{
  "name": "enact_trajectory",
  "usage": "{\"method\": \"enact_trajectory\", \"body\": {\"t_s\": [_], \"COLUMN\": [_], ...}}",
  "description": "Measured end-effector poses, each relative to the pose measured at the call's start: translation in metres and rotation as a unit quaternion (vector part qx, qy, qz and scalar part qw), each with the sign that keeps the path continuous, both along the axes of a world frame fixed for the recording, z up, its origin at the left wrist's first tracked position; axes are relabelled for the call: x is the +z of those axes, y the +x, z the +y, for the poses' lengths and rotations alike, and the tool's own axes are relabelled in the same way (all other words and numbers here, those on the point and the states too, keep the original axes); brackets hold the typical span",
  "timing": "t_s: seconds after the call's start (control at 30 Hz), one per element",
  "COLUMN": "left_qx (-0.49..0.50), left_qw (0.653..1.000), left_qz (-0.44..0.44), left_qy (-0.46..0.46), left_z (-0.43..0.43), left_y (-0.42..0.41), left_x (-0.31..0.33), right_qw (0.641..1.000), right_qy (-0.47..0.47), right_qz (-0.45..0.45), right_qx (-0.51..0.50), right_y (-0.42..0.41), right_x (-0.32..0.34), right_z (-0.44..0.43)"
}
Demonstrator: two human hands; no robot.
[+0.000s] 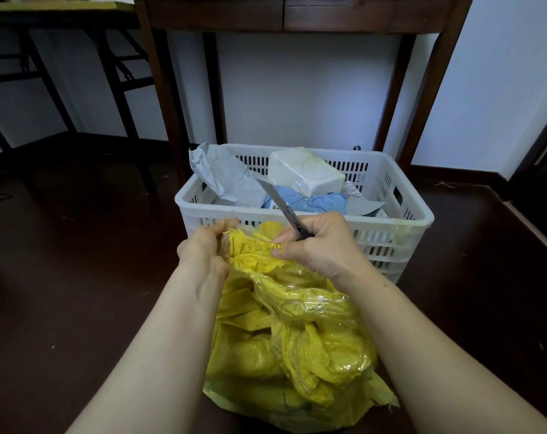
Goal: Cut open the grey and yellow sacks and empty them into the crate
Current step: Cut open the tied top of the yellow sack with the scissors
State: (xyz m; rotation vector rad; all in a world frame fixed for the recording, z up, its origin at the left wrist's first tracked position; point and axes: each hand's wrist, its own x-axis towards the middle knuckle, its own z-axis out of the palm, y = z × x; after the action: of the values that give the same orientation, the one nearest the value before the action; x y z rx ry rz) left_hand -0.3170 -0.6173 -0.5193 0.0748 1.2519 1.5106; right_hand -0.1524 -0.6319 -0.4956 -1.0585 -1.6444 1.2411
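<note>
Head view: yellow sack (291,339) on the floor just in front of the crate (375,222), frayed top edge raised to the crate's near wall; left hand (203,249) curled, gripping that edge; right hand (319,245) closed round a utility knife (280,203), blade angled up over the crate's near rim. Inside the crate: crumpled grey sack (225,177) at its left end; white wrapped block (303,170) towards its back; blue packet (313,202) mid-crate.
</note>
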Motion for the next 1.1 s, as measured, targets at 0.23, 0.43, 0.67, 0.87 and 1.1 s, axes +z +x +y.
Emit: {"method": "enact_trajectory", "body": {"t_s": [0.23,0.43,0.67,0.87,1.1], "left_qx": [0.057,0.029,-0.125,-0.191,-0.196], "left_qw": [0.997,0.978,0.981,0.971,0.931], "left_qz": [-0.058,0.151,0.037,-0.065,0.304], "left_qy": [0.011,0.139,0.145,0.129,0.043], "left_z": [-0.006,-0.01,-0.009,-0.01,-0.01], "left_y": [-0.002,0.024,0.045,0.035,0.039], "left_x": [-0.012,0.005,0.03,0.028,0.021], "right_qw": [0.998,0.983,0.983,0.981,0.983], "right_qy": [-0.056,-0.143,-0.147,-0.17,-0.113], "right_qz": [-0.035,0.01,-0.074,0.001,0.004], "right_qx": [-0.012,-0.112,-0.085,-0.091,-0.147], "right_y": [-0.003,0.025,0.026,0.024,0.017], "right_x": [-0.004,0.015,0.02,0.0,-0.008], "right_z": [0.0,0.013,0.01,0.015,0.024]}}
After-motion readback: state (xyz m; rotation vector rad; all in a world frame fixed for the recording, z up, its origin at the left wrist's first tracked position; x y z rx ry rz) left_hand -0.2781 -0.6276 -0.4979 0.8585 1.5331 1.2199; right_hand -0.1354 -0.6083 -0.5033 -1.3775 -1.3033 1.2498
